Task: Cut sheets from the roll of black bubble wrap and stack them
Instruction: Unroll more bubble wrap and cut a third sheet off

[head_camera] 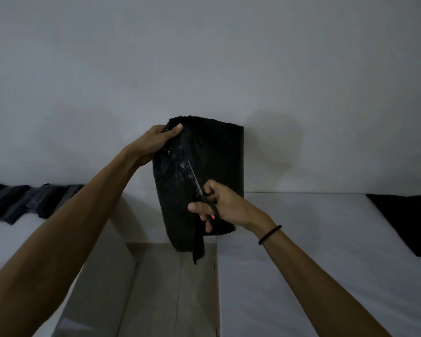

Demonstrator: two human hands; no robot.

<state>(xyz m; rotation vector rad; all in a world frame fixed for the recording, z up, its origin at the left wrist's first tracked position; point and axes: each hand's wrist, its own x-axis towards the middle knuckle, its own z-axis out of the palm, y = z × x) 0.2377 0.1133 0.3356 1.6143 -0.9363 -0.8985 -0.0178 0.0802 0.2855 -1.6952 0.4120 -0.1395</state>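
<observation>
Scissors (201, 190) in our right hand (219, 205), fingers closed in the handles, cut the roll (219, 161); our left hand (156, 139) pinches its loose sheet (173, 171).

Two bare forearms, no sleeves in view. Left hand (153, 144): no ring, no watch, thumbnail short and plain. Right hand (225, 206): no rings; thin black band (269, 234) round wrist, snug, like hair tie.
</observation>
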